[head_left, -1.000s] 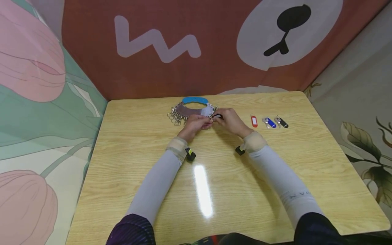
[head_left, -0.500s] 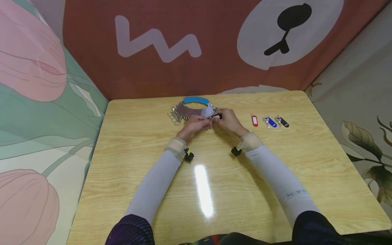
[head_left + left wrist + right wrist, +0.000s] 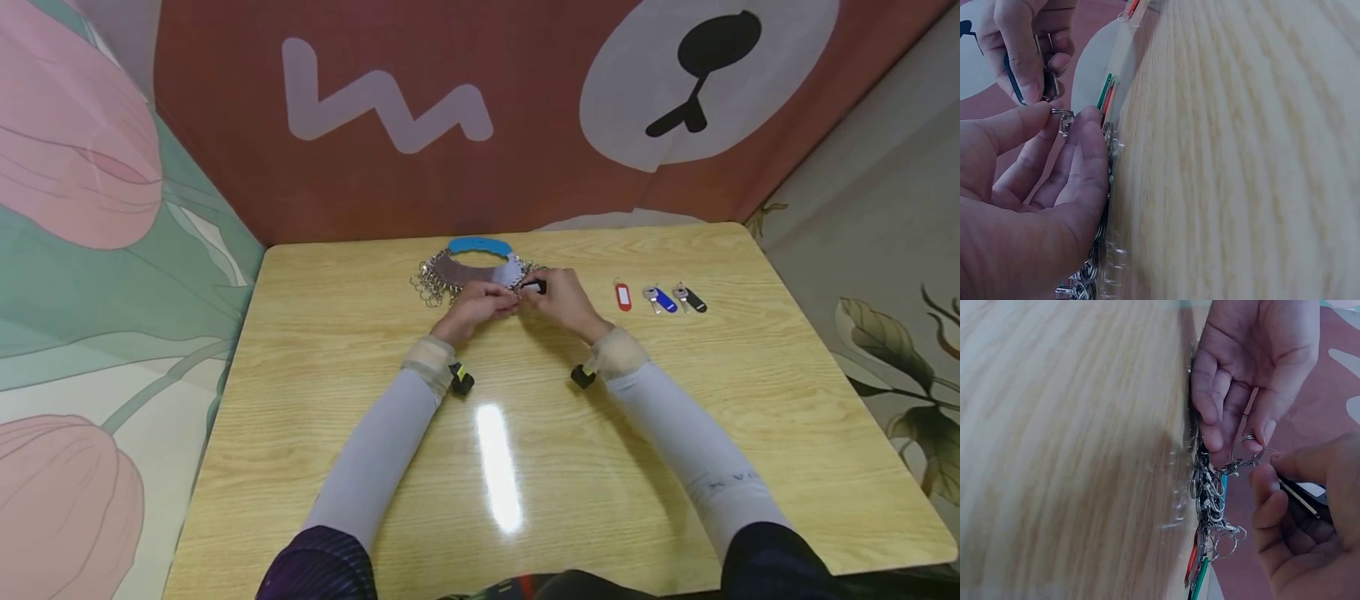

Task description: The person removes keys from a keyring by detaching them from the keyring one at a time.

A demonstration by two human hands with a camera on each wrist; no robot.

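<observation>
A crescent-shaped metal key holder (image 3: 472,273) with a blue grip (image 3: 478,245) lies near the table's back edge, many rings hanging from its rim. At its front right, my left hand (image 3: 480,302) pinches a metal split ring (image 3: 1244,442) linked to the holder between thumb and finger. My right hand (image 3: 564,298) meets it there, fingers curled around a black key tag (image 3: 536,286) and a key (image 3: 1300,501). A thinner ring (image 3: 1266,452) at the right fingertips overlaps the split ring in the right wrist view.
Right of the hands lie a red tag (image 3: 623,296), a blue tag (image 3: 664,300) with a key and a black tag (image 3: 696,301) with a key. A patterned cloth (image 3: 450,192) stands behind the wooden table (image 3: 337,400).
The right wrist has shifted slightly left, and the black tag in the right hand has turned to show more of its white face. The left hand stays nearly still.
</observation>
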